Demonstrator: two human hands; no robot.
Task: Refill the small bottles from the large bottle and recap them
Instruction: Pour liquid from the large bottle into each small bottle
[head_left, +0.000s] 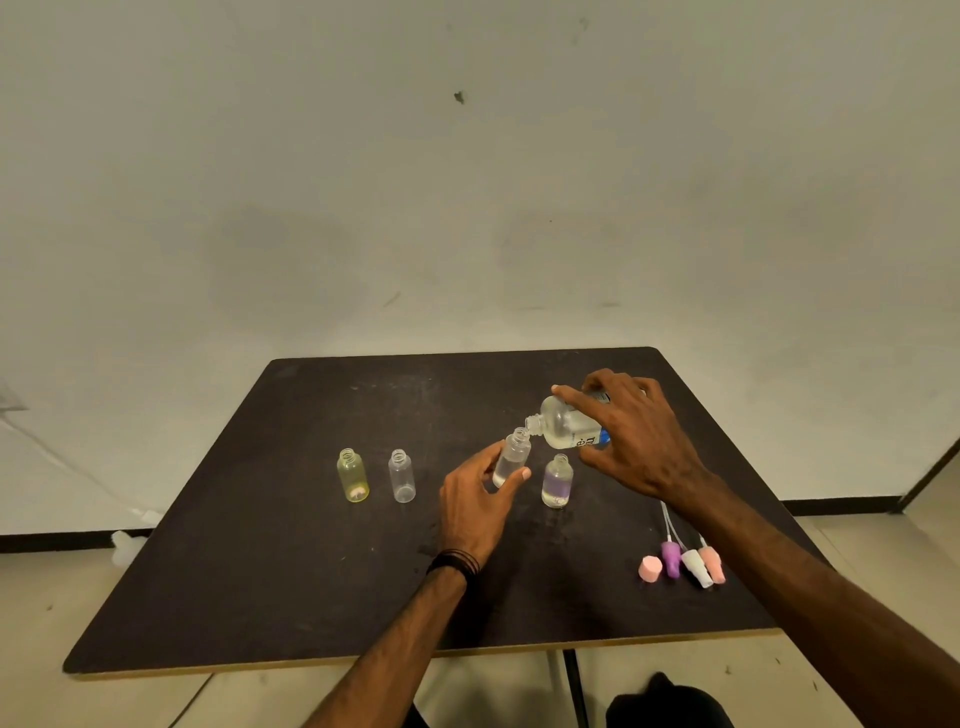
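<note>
pouring under way at the dark counter

a person's right hand (631, 434) tips the large clear bottle (566, 428) nearly flat, its fingers (574, 397) curled over the top and thumb beneath, so the open neck meets the mouth of a small clear bottle (511, 457). the left hand (475, 501) steadies that small bottle, thumb and fingers clamped round its sides and leaning it slightly toward the spout, likely to catch the stream without spills. a little liquid shows in its base. just beside it stands a purple-tinted bottle (557, 480), uncapped and partly filled. further left on the counter (260, 545), a yellow bottle (352, 475) and another clear bottle (401, 475) stand open, apparently awaiting their turn. the pink, purple and white spray caps (680, 564) lie grouped near the right edge, within reach for recapping.
</note>
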